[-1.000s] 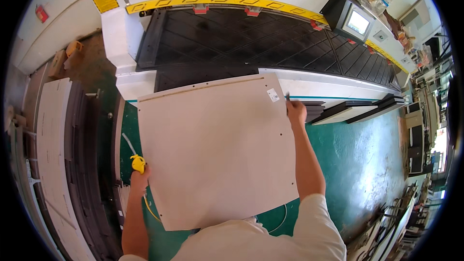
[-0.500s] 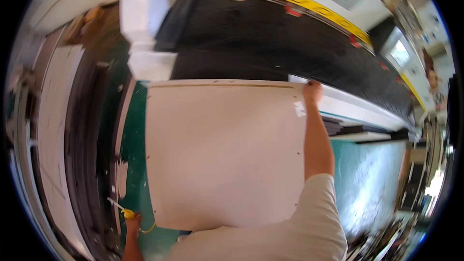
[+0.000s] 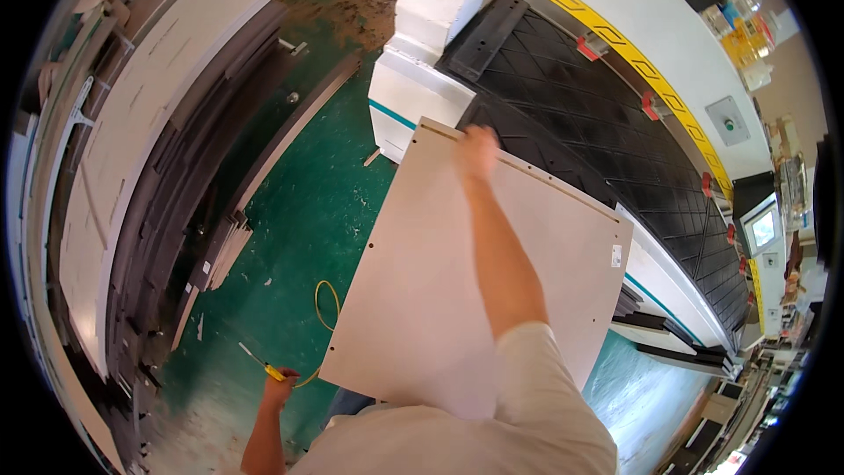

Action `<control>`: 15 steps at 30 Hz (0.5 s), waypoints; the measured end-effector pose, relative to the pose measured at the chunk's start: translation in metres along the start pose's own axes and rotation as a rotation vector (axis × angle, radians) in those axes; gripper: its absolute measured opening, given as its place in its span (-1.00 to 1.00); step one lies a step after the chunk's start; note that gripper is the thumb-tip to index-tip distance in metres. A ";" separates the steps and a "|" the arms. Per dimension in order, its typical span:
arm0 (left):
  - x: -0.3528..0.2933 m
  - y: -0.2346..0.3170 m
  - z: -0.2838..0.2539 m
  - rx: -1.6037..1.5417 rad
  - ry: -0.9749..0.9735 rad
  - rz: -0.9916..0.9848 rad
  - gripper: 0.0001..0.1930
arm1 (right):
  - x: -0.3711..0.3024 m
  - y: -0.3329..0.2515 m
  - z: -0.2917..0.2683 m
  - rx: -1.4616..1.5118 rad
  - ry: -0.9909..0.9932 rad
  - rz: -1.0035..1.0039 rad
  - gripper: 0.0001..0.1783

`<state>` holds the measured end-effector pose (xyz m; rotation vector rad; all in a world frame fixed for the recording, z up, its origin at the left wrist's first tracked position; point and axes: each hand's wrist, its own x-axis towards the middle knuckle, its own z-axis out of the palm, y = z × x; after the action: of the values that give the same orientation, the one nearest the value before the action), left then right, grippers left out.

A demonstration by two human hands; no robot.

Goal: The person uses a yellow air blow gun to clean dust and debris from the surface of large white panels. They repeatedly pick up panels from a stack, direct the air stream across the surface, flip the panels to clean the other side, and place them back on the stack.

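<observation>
A large pale panel (image 3: 422,290), with small holes near its edges and a groove along its far side, lies in front of the person, its far edge against a machine's black bed (image 3: 607,136). What bears it from below is hidden; a pale shirt (image 3: 457,440) covers part of its near edge. The right hand (image 3: 476,156) is over the panel's far edge, near the left corner, so blurred that I cannot tell whether its grip is spread or pinching. At lower left, beside the panel, the left hand (image 3: 279,387) has its grip wrapped around a yellow tool (image 3: 274,373) with a thin pale nozzle; most fingers are hard to make out. A yellow hose (image 3: 318,296) loops above the green floor (image 3: 294,229), partly hidden by the panel.
</observation>
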<state>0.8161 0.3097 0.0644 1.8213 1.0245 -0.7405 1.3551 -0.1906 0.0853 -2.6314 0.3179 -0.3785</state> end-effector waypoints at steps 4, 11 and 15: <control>-0.022 -0.039 -0.015 -0.176 0.101 0.049 -0.87 | 0.026 -0.111 0.043 0.036 -0.265 -0.004 -0.80; -0.054 -0.114 -0.018 -0.317 0.166 -0.227 -0.91 | 0.037 -0.073 0.023 0.102 -0.179 -0.226 -0.84; -0.066 -0.137 -0.009 -0.343 0.224 -0.263 -0.92 | 0.055 -0.077 0.020 -0.041 -0.268 -0.430 -0.90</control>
<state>0.6653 0.3305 0.0656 1.5105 1.4621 -0.4802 1.4254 -0.1309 0.1159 -2.7360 -0.3349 -0.1483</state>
